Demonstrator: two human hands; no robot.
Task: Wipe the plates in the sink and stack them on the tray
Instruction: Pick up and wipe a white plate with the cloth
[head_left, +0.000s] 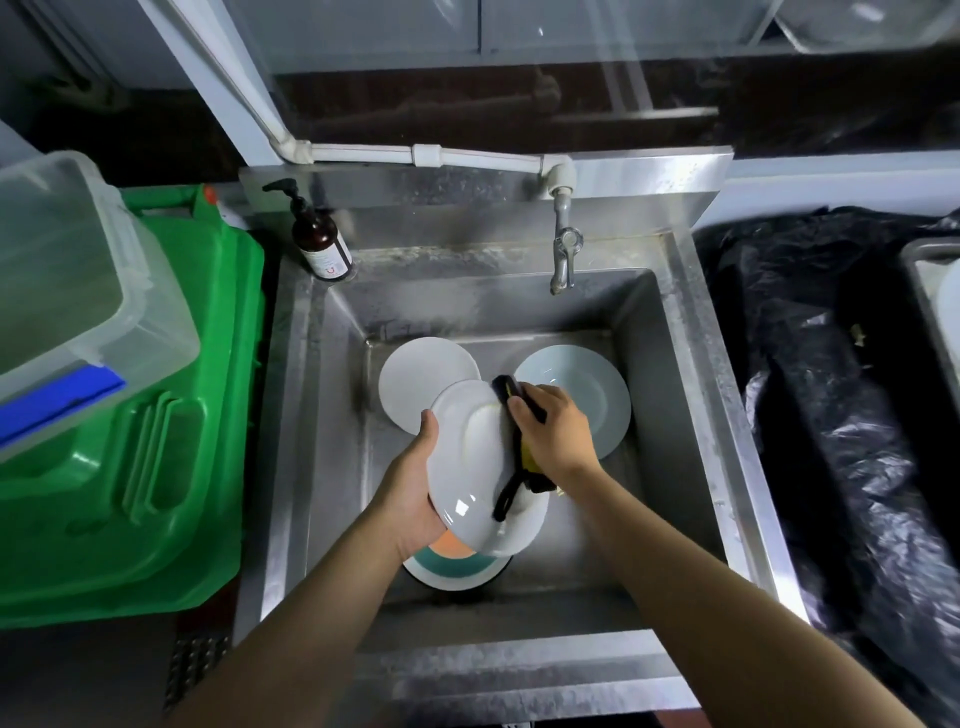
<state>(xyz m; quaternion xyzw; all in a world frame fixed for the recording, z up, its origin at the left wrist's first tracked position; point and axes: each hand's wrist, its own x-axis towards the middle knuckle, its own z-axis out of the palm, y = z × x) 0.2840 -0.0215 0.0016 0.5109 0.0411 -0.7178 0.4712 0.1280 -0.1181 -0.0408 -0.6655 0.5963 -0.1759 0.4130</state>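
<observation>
Left hand (415, 486): grips the left rim of a white plate (467, 457), thumb over the top edge, fingers curled beneath; the plate is held tilted above the sink basin.
Right hand (553, 434): fingers closed round a black and yellow scouring sponge (522, 415), pressing it against the right side of the held plate's face; a black loop of the sponge hangs down across the plate.
Flat white plate (415, 376): lies on the sink floor beyond the left hand, partly under the held plate.
Pale blue deep plate (587, 389): lies on the sink floor just beyond and under the right hand.
Teal-rimmed plate (452, 569): sits below the left hand, nearer the person, with an orange patch showing; mostly hidden by the held plate.
Steel sink (675, 415): surrounds both hands.
Tap (563, 249): on the back wall, beyond the right hand.
Brown pump bottle (319, 239): on the sink's back corner, beyond the left hand.
Green bin (130, 441): left of the left hand, with a clear plastic box (67, 270) resting on it.
Black bin bag (831, 389): right of the right hand.
</observation>
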